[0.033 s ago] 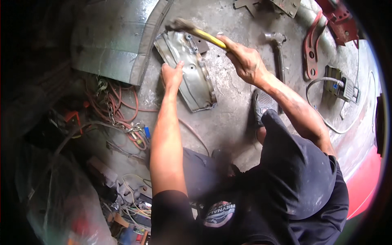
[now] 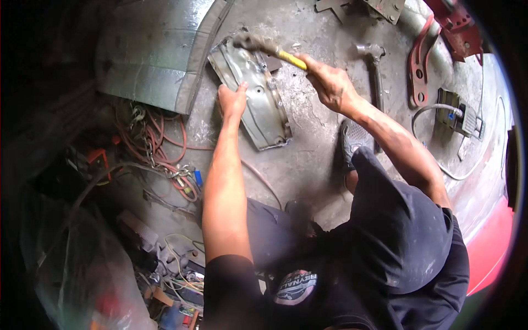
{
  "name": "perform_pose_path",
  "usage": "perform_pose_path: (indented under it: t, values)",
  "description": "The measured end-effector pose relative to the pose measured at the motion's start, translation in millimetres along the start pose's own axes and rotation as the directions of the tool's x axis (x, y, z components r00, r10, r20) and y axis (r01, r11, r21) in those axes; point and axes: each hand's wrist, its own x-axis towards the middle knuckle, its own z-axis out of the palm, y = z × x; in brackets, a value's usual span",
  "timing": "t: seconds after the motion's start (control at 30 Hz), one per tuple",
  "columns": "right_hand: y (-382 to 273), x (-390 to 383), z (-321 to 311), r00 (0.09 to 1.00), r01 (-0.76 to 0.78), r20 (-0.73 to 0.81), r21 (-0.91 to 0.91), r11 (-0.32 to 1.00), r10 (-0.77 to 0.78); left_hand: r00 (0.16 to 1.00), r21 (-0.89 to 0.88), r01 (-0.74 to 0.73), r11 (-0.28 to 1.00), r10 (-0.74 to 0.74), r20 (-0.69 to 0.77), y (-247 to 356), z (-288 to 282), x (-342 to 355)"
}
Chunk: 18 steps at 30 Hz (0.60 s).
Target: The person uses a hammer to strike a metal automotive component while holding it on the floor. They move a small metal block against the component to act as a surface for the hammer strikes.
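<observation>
1. The sheet-metal panel (image 2: 250, 91) is lying flat on the concrete floor (image 2: 313, 159), its long axis running from upper left, near the curved grey body panel (image 2: 154, 52), down to lower right.
2. The left hand (image 2: 232, 102) is pressing on the panel's left edge about midway along it, fingers (image 2: 242, 88) spread flat and gripping nothing, pinning the piece to the floor.
3. The right hand (image 2: 330, 82) is wrapping its fingers tight around the yellow handle of a hammer (image 2: 264, 47); the handle is pointing up and to the left from the fist.
4. The hammer head is sitting over the panel's upper end, just beyond the left fingertips, so the right hand is the farther one and the left is nearer the metal.
5. A second hammer (image 2: 375, 69) is lying idle to the right of the right hand.
</observation>
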Motion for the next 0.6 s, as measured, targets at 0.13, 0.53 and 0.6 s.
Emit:
perform_pose_path:
  t: [0.13,0.53,0.6]
  values:
    - [46,-13,1,0.917,-0.21,0.245,-0.372,0.904,0.314,0.999,0.101,-0.002,0.995,0.006,-0.04,8,0,6]
    - [44,-19,-1,0.825,-0.388,0.328,-0.262,0.884,0.46,0.999,0.092,-0.044,0.995,0.046,-0.014,11,-2,10]
    - [41,-6,10,0.884,-0.411,0.194,-0.116,0.904,0.426,0.999,0.072,-0.037,0.997,0.037,0.005,8,-8,17]
